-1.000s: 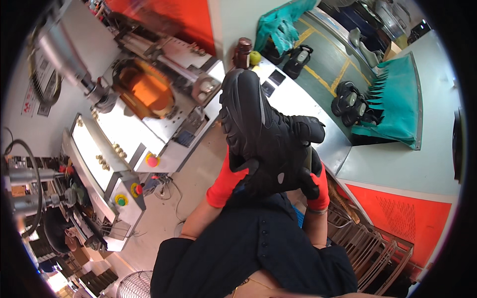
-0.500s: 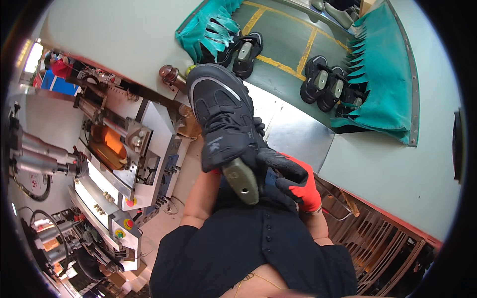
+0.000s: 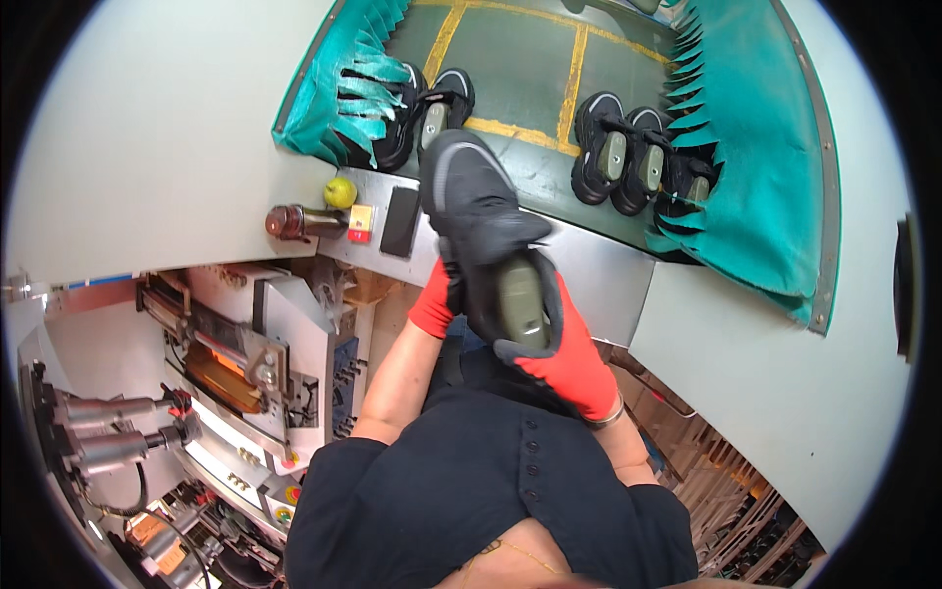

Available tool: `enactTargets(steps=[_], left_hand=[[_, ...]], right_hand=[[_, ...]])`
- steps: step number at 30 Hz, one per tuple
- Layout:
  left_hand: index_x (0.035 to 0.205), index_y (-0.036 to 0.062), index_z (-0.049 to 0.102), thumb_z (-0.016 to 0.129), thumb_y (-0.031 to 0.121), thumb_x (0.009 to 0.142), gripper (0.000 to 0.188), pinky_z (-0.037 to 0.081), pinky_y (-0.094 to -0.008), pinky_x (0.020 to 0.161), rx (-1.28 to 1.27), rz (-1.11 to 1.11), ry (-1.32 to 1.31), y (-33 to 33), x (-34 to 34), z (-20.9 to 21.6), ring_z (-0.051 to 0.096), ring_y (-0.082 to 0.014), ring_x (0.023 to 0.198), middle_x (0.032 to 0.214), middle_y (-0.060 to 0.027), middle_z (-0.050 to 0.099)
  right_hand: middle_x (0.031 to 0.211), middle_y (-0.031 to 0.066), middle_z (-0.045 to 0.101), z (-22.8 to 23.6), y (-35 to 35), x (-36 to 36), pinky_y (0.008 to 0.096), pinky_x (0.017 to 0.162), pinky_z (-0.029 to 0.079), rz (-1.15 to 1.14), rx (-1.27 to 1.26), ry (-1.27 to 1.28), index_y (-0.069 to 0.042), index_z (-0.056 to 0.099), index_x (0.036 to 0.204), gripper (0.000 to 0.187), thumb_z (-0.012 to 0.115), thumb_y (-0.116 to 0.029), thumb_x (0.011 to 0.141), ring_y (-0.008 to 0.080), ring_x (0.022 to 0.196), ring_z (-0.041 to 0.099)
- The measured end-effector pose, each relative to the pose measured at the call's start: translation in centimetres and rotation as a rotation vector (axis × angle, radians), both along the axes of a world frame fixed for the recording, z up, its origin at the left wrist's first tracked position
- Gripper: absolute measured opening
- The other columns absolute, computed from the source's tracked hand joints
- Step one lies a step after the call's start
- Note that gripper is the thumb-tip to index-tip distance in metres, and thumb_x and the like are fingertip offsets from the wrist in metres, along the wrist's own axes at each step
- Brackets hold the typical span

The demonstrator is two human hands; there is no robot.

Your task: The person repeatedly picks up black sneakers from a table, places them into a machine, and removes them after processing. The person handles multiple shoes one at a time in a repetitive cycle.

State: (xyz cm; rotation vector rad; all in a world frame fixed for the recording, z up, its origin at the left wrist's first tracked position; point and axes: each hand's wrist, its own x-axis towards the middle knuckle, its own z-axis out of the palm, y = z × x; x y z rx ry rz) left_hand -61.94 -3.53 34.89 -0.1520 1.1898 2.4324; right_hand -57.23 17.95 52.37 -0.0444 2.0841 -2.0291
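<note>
A black sneaker (image 3: 471, 196) with a grey strip round its toe is held before me, toe pointing away. In its opening sits an olive-green shoe last (image 3: 522, 294) with a small hole near the heel end. My left hand (image 3: 442, 291), in a red glove with dark fingers, grips the shoe's left side; its fingers are partly hidden under it. My right hand (image 3: 569, 346), gloved the same way, is closed round the heel from the right, its dark fingertips beside the last.
More black sneakers with lasts stand on the green conveyor belt (image 3: 510, 59), between fringed teal curtains (image 3: 760, 177). A metal ledge (image 3: 599, 275) before it bears a phone (image 3: 400, 222), a small box (image 3: 360, 224), a green fruit (image 3: 340, 192) and a lidded bottle (image 3: 299, 223). A machine (image 3: 226, 378) stands at left.
The sneaker has moved away from me, toward the belt, and its tongue area is lifted. My right hand has shifted from the shoe's side to its heel. The view has turned slightly.
</note>
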Motion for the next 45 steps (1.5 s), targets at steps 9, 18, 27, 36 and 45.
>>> enactTargets(steps=[9, 18, 27, 36, 45], left_hand=[[0.144, -0.0027, 0.054, 0.071, 0.033, 0.099, 0.06, 0.047, -0.0368, 0.106, -0.722, -0.116, 0.121, -1.9, -10.3, -4.0, 0.06, -0.0247, 0.122, 0.136, -0.016, 0.064], [0.162, -0.0004, 0.026, 0.087, 0.036, 0.08, 0.108, 0.028, -0.0515, 0.123, -1.454, 0.079, 0.163, -5.4, -23.9, -9.1, 0.031, -0.0484, 0.15, 0.161, -0.0352, 0.031], [0.161, -0.0003, 0.027, 0.084, 0.04, 0.082, 0.105, 0.043, -0.0497, 0.112, -1.567, -0.061, 0.034, -5.4, -28.2, -12.4, 0.049, -0.0464, 0.139, 0.157, -0.0303, 0.043], [0.157, -0.0027, 0.037, 0.083, 0.037, 0.081, 0.097, 0.05, -0.0467, 0.103, -1.459, -0.114, 0.108, -2.9, -25.6, -5.2, 0.063, -0.043, 0.124, 0.135, -0.0288, 0.064], [0.154, -0.0002, 0.035, 0.084, 0.033, 0.081, 0.094, 0.055, -0.0493, 0.093, -1.586, -0.539, 0.361, -0.2, -9.3, -2.0, 0.066, -0.0443, 0.113, 0.133, -0.0265, 0.06]], right_hand=[[0.12, 0.0076, 0.067, -12.0, 0.7, -9.3, 0.0313, 0.094, 0.054, -0.508, -0.229, -0.415, 0.004, 0.059, 0.136, 0.047, 0.069, -0.002, 0.09, 0.0176, 0.106, 0.065], [0.134, 0.0169, 0.066, -22.0, 3.3, -24.1, 0.0393, 0.109, 0.046, -0.702, 0.385, -0.211, 0.001, 0.055, 0.143, 0.061, 0.075, -0.009, 0.087, 0.0309, 0.124, 0.062], [0.156, 0.0237, 0.049, -28.1, 0.9, -31.2, 0.0425, 0.118, 0.039, -0.607, 0.777, -0.252, 0.001, 0.038, 0.157, 0.086, 0.08, -0.024, 0.086, 0.0401, 0.143, 0.048], [0.155, 0.029, 0.044, -26.6, 1.0, -30.8, 0.0455, 0.119, 0.038, -0.527, 1.002, -0.083, 0.003, 0.038, 0.155, 0.089, 0.083, -0.023, 0.083, 0.0447, 0.144, 0.043], [0.145, 0.0246, 0.053, -28.3, -4.5, -16.9, 0.0496, 0.11, 0.042, -0.335, 0.819, -0.024, 0.0, 0.054, 0.142, 0.057, 0.073, -0.017, 0.092, 0.044, 0.131, 0.052]])
